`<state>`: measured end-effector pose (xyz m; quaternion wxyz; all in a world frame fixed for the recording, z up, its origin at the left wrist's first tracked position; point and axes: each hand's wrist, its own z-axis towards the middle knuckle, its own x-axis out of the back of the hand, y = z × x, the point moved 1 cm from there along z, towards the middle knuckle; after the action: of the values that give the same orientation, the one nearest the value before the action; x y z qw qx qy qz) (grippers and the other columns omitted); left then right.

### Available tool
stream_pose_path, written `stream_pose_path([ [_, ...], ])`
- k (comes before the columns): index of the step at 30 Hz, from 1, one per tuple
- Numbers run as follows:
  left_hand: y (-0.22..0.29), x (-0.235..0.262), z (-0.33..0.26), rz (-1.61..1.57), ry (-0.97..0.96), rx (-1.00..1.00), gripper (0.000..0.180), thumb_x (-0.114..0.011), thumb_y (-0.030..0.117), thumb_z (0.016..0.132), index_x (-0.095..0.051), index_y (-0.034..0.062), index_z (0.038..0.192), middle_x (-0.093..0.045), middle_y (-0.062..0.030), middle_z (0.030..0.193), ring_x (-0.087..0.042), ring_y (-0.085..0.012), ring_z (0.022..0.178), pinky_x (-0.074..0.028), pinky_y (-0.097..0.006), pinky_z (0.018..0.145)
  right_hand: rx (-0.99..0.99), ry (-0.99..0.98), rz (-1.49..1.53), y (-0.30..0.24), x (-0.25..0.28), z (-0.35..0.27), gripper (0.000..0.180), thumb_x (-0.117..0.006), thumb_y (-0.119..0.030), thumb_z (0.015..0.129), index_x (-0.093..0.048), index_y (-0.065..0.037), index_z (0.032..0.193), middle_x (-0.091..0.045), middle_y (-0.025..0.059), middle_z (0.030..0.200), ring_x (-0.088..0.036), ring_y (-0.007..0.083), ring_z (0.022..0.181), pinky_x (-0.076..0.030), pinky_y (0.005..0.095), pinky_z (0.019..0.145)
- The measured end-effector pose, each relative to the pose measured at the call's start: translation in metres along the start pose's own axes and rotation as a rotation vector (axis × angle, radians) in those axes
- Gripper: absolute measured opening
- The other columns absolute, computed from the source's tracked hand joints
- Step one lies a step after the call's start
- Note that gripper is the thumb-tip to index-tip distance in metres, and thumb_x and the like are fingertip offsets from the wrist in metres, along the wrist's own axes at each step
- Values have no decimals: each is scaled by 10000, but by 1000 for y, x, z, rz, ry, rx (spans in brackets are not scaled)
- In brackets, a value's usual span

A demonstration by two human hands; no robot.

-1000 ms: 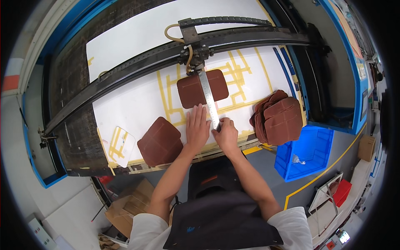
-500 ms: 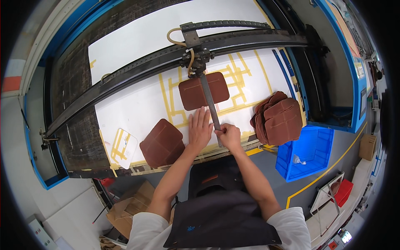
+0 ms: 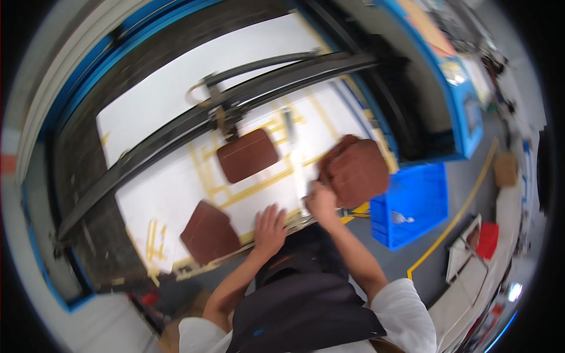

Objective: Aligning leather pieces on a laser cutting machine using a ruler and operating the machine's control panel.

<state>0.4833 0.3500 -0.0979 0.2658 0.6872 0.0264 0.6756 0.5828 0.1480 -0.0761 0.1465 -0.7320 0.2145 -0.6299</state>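
My right hand [image 3: 322, 204] is closed on a long metal ruler [image 3: 297, 167], which is smeared by motion and tilts up away from me. The ruler lies over the white sheet, right of a brown leather piece [image 3: 247, 156] under the machine head [image 3: 226, 117]. My left hand [image 3: 271, 229] is open, fingers spread, at the near edge of the white sheet [image 3: 156, 197], touching no leather. To its left rests a second brown leather piece [image 3: 210, 233]. A pile of brown leather pieces [image 3: 357, 172] sits just right of my right hand.
A black gantry beam [image 3: 159, 132] crosses the bed above the sheet. Strips of yellow tape [image 3: 282, 175] mark the sheet. A blue plastic crate [image 3: 410, 203] stands at the right, beside the blue machine housing [image 3: 469, 112]. A cardboard box [image 3: 506, 169] is farther right.
The ruler has come off the middle leather piece and swung right with my right hand. My left hand has drawn back from that piece. The whole view has shifted and blurred.
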Motion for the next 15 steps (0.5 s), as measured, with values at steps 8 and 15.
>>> stream_pose_path([
  [8,-5,-14,-17,97,85,-91,598,-683,374,912,-535,97,1421,-465,-237,1518,-413,-424,1432,-275,-658,1175,322,867,336,27,277,31,30,-683,-16,893,-659,-15,909,-681,125,917,-662,229,847,-532,328,779],
  [15,-8,-18,-12,128,74,-112,575,-659,368,928,-540,78,1409,-444,-236,1536,-388,-417,1450,-235,-649,1198,-28,1176,248,236,457,109,188,-647,-206,978,-752,-62,1038,-586,133,1377,-632,254,1170,-526,351,952],
])
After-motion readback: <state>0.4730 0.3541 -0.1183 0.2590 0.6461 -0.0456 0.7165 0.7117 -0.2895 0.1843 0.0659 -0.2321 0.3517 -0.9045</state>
